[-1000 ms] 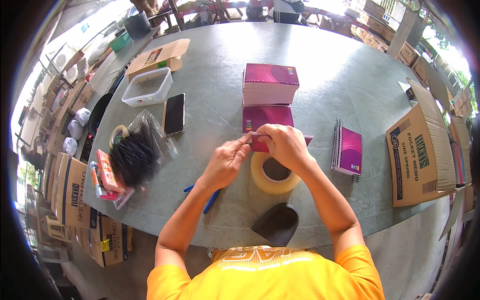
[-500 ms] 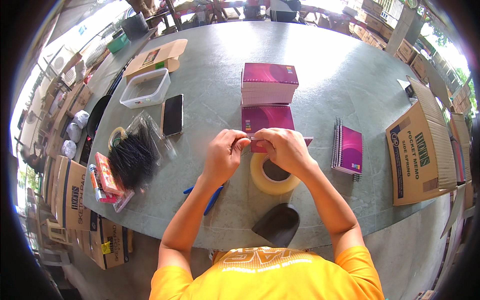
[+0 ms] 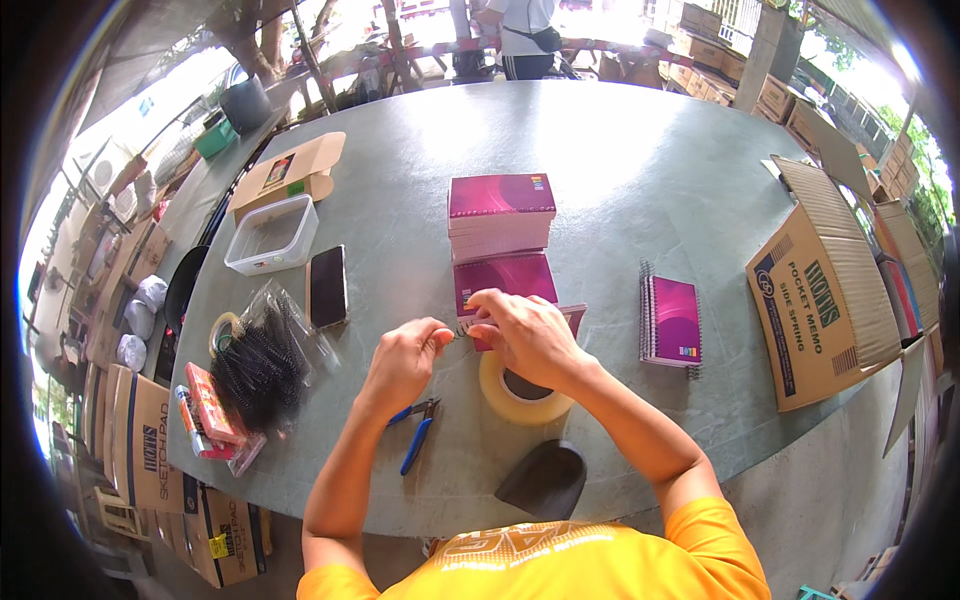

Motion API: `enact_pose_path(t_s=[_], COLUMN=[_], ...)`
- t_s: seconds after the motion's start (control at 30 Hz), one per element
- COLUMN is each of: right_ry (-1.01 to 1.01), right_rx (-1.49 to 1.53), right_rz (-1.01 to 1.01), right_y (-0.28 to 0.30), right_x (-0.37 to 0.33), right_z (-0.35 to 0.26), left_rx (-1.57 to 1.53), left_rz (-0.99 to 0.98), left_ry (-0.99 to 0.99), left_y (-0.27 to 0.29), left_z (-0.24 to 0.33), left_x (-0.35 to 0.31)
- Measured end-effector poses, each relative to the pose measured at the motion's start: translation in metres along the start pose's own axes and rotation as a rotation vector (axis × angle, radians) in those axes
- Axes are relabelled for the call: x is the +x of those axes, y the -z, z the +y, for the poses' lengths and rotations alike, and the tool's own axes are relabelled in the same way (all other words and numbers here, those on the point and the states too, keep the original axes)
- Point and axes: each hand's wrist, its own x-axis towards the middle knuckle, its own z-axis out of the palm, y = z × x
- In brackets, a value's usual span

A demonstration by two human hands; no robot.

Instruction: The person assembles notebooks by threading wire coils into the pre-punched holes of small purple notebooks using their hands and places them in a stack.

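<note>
From my remote view I logged the right hand (image 3: pixel 530 338) pinching a small notebook (image 3: pixel 576 316), mostly hidden, on the near side of the notebook stack (image 3: pixel 502 238). The left hand (image 3: pixel 402 362) was curled, thumb against finger, just left of it; I could not tell what it pinched. A tape roll (image 3: pixel 524 408) lay nearer, with pliers (image 3: pixel 417 446) to its left.

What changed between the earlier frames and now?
The left hand has moved slightly leftward, away from the right hand, opening a gap between them; any release is too small to tell. The camera view shifted too. The notebook stack, tape roll and blue-handled pliers stayed put.
</note>
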Motion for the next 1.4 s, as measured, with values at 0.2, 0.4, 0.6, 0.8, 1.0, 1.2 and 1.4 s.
enact_pose_path(t_s=[0.2,0.4,0.6,0.8,1.0,1.2,1.4], right_ry=[-0.076,0.005,-0.238,-0.605,-0.567,-0.53,-0.537], right_rx=[0.183,0.169,0.061,0.976,1.061,1.048,1.051], right_rz=[-0.02,0.008,-0.147,-0.026,0.006,0.0,0.018], right_y=[0.006,0.003,0.04,0.035,0.035,0.033,0.029], right_x=[0.002,0.003,-0.004,-0.05,-0.053,-0.059,-0.061], right_z=[-0.004,0.002,0.004,0.053,0.053,0.049,0.046], left_rx=[-0.023,0.365,0.117,0.322,0.412,0.332,0.299], left_rz=[0.081,0.273,-0.387,0.487,0.455,0.121,0.243], left_ry=[-0.038,-0.434,-0.265,-0.412,-0.436,-0.312,-0.411], left_y=[-0.007,-0.04,-0.109,-0.018,0.006,-0.02,-0.024], left_z=[0.005,0.037,0.05,0.05,0.06,0.055,0.056], left_x=[0.003,-0.026,-0.104,-0.027,-0.013,-0.021,-0.007])
